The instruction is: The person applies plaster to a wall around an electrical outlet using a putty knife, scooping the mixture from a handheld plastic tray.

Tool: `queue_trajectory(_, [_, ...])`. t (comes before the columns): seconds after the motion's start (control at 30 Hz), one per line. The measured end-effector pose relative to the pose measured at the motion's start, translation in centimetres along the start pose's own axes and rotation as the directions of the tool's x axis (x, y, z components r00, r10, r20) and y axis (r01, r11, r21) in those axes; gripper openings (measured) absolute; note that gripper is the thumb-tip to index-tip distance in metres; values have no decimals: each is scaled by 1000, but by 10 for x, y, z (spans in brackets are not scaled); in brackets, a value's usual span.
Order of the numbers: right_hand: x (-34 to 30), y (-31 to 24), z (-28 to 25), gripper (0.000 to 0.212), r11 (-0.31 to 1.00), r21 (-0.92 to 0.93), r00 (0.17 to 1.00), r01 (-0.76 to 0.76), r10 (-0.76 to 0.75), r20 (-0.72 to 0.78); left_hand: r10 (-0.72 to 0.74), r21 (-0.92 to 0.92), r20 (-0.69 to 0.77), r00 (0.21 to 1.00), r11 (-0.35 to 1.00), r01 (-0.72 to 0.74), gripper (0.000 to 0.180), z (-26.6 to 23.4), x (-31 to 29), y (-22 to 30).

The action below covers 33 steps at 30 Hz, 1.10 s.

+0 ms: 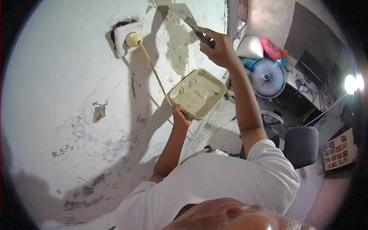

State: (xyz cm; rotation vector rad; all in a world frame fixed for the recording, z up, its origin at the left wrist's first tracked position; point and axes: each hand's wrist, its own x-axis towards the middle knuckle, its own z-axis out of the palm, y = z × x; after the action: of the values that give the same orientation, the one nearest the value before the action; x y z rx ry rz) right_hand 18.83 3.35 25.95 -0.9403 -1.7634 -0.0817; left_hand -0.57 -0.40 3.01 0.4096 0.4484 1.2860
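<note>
My left hand (182, 117) grips the near edge of a shallow, pale rectangular tub (214, 104). Wet greyish filler (196, 90) covers its bottom, with ridges and lumps. Higher up, my right hand (218, 48) is closed around the dark handle of a putty knife (189, 19). The knife's blade points up and left, at a grey-beige filler patch (177, 48) on the white wall (76, 69). Whether the blade touches the wall, I cannot tell. The tub is held below this patch, close to the wall.
Left of the patch, a cream round fitting (133, 39) on a white wall box has a cable (155, 73) running down behind the tub. On the right are a fan (267, 78), a dark chair (301, 147), cushions (251, 46), a desk and a bright lamp (350, 84).
</note>
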Motion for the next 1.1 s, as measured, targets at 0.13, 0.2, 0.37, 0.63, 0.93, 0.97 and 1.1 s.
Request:
queue_trajectory(0.13, [18,-12,25,51,918,384,975,-94,164,-152,5,39,-52,999,999,-3,54,-12,7,-5])
queue_trajectory(0.2, [33,-25,50,48,901,430,953,-60,179,-243,46,34,-9,999,998,-45,55,-16,9,-4])
queue_trajectory(0.37, [63,-50,101,44,943,328,945,-46,148,-293,50,15,49,998,999,-51,42,4,-3,-2])
queue_trajectory(0.63, [-9,-68,115,53,954,293,982,-68,115,-146,-53,-53,-88,995,997,49,39,-10,2,1])
queue_trajectory(0.93, [24,-21,78,48,966,258,956,17,60,-286,19,34,-71,997,999,-17,57,-6,5,-3])
queue_trajectory(0.97, [38,-23,75,48,973,227,952,26,45,-303,14,15,-45,999,1000,-14,59,-8,6,-4])
queue_trajectory(1.1, [57,-17,83,50,986,7,938,167,-156,-310,48,-2,6,999,999,-48,64,-11,7,-3])
